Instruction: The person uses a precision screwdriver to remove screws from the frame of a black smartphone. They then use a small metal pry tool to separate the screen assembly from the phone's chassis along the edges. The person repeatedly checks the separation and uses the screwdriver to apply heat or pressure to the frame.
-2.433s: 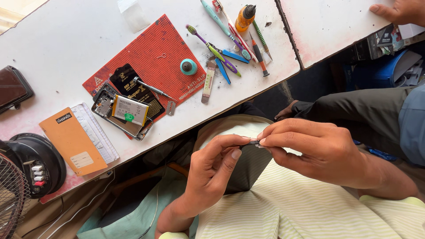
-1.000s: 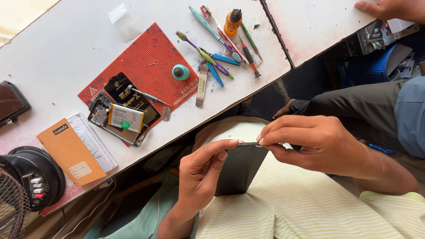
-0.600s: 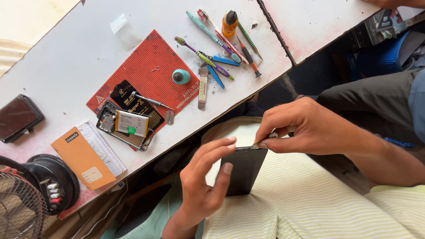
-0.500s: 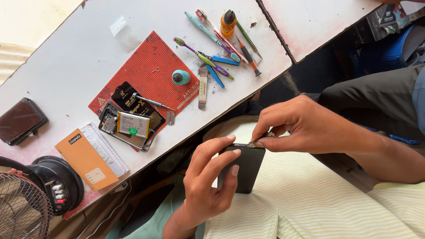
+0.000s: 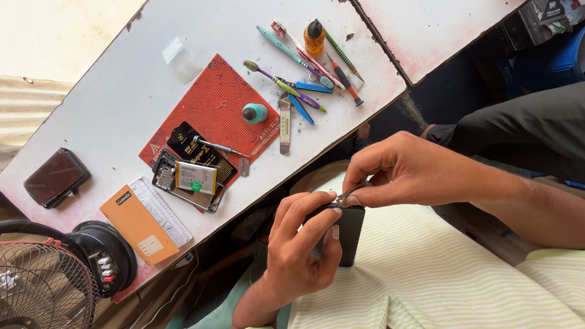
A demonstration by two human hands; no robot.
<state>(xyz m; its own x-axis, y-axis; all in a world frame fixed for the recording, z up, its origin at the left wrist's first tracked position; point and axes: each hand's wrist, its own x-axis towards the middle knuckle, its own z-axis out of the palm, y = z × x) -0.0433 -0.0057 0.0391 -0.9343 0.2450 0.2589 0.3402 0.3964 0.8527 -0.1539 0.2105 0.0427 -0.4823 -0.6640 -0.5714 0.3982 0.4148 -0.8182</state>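
This is a small phone-repair workbench. A worn white table (image 5: 109, 116) carries a red work mat (image 5: 210, 100), an opened phone (image 5: 189, 186) with its battery showing, and a row of screwdrivers (image 5: 344, 70), toothbrushes (image 5: 286, 52) and a small orange bottle (image 5: 314, 38). A fan (image 5: 42, 283) stands at the table's corner beside an orange box (image 5: 139, 225).

Two bare hands — left hand (image 5: 298, 256), right hand (image 5: 408, 170); one dark rectangular phone (image 5: 344, 234); one red perforated work mat (image 5: 213, 113); two toothbrushes (image 5: 283, 85); one orange-capped small bottle (image 5: 314, 38); one opened phone with exposed battery (image 5: 190, 183); one black table fan (image 5: 55, 280).
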